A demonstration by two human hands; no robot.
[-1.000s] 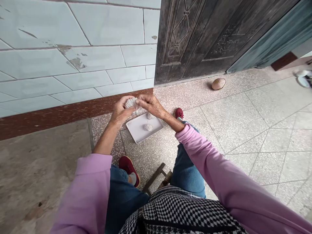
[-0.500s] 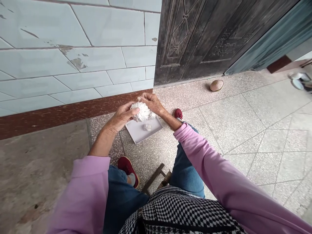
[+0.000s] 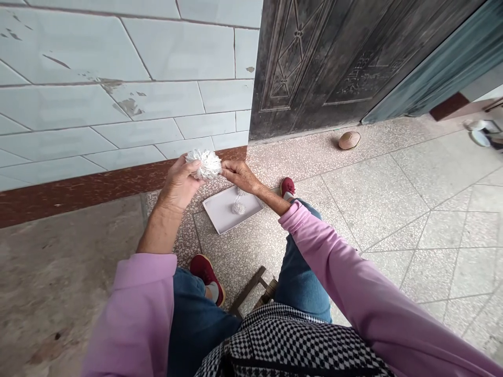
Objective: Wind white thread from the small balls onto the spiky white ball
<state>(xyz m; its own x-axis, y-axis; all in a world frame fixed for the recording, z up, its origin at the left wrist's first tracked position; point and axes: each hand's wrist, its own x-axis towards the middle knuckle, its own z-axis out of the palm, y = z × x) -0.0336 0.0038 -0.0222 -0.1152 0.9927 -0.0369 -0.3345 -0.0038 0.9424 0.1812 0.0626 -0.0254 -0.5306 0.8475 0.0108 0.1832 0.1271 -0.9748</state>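
My left hand [image 3: 181,180] is wrapped round a white ruffled ball [image 3: 204,164] that looks like a pompom, its thumb lying across the front. At the ball's right edge, my right hand [image 3: 240,175] has its fingers pinched together. Whether they grip the ball itself or a fine strand of it is too small to tell. Below both hands a shallow white tray [image 3: 220,217] lies on the floor. A small whitish ball [image 3: 238,208] sits in it, with another pale piece behind, partly hidden by my right hand.
A tiled wall [image 3: 176,52] with a brown base strip rises ahead, beside a dark carved door [image 3: 314,63]. On the floor at the right lies a roundish tan object [image 3: 349,140]. Between my legs stands part of a wooden stool [image 3: 251,290]. My red shoes [image 3: 206,277] flank the tray.
Both hands have shifted: the ball has moved left and slightly up in my left hand and turned. My right hand has moved from its top to its right edge. More of the tray shows.
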